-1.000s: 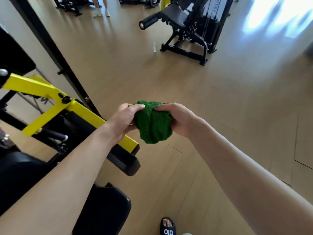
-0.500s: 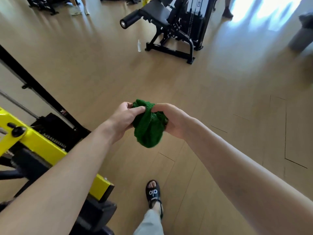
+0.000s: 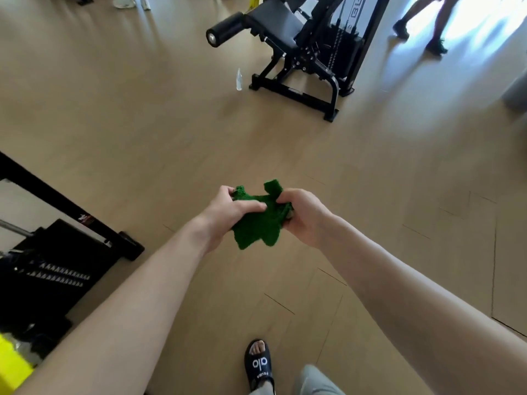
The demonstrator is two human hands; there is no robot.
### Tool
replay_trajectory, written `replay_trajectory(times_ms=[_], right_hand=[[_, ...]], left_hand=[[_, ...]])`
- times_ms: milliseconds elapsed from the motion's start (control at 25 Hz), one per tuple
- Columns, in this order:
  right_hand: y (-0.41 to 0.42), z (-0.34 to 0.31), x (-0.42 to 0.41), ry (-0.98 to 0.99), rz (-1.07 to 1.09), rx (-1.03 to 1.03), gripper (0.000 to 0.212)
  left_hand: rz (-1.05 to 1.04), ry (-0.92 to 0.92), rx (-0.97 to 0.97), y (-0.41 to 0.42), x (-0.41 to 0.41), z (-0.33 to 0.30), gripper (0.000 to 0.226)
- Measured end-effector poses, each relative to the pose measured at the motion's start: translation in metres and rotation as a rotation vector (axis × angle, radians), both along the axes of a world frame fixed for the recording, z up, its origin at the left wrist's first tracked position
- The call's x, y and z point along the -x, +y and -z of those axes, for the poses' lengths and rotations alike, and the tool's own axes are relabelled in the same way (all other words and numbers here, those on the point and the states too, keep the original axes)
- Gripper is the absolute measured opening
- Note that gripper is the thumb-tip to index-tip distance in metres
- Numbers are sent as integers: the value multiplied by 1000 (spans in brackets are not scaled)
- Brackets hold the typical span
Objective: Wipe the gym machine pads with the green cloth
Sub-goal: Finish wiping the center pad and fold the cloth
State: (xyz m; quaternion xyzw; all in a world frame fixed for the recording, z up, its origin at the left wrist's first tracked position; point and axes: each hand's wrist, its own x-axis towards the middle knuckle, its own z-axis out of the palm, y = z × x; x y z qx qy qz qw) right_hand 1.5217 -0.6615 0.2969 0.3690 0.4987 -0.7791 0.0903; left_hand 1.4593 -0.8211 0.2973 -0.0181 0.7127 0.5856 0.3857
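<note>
A crumpled green cloth [image 3: 258, 223] hangs in the air in front of me, above the wooden floor. My left hand [image 3: 228, 213] grips its left side and my right hand [image 3: 302, 215] grips its right side, both closed on the fabric. Part of the cloth is hidden inside my fingers. Ahead at the top stands a black gym machine with a seat pad [image 3: 273, 22] and a black roller pad [image 3: 225, 29]. It is well beyond my hands.
A small clear bottle [image 3: 239, 79] stands on the floor beside the far machine's base [image 3: 296, 96]. A black and yellow machine frame [image 3: 54, 252] fills the lower left. A person's legs [image 3: 425, 21] are at the top right. My sandalled foot [image 3: 259, 363] is below.
The view has turned away from the yellow machine toward the far black machine. My hands have pulled the cloth slightly apart, and the far machine looks nearer.
</note>
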Motion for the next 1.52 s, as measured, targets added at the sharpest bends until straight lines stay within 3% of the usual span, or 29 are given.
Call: replay_trajectory(times_ms=[120, 240, 320, 480, 560, 680, 760, 1120, 1400, 1520], right_hand=[[27, -5, 58, 53, 118, 101, 29], [55, -4, 117, 53, 84, 221, 22], [84, 8, 160, 29, -9, 158, 27], [155, 29, 263, -21, 59, 125, 27], [188, 29, 316, -69, 45, 131, 44], [234, 20, 393, -26, -32, 87, 98], [266, 12, 447, 37, 9, 87, 106], [393, 31, 691, 132, 74, -71, 101], [487, 55, 861, 92, 49, -290, 57], [533, 73, 931, 76, 51, -282, 53]], left_hand=[[-140, -20, -58, 25, 56, -1, 51], [-136, 44, -41, 58, 123, 0, 45], [-125, 69, -28, 86, 169, 2, 43], [-159, 121, 19, 152, 268, 5, 50], [-147, 135, 65, 187, 321, 3, 50], [-53, 179, 89, 234, 400, -5, 50], [2, 209, 87, 266, 454, -10, 52], [158, 323, 80, 395, 709, 15, 58], [334, 390, 169, 499, 897, 40, 50], [407, 416, 207, 545, 972, 55, 54]])
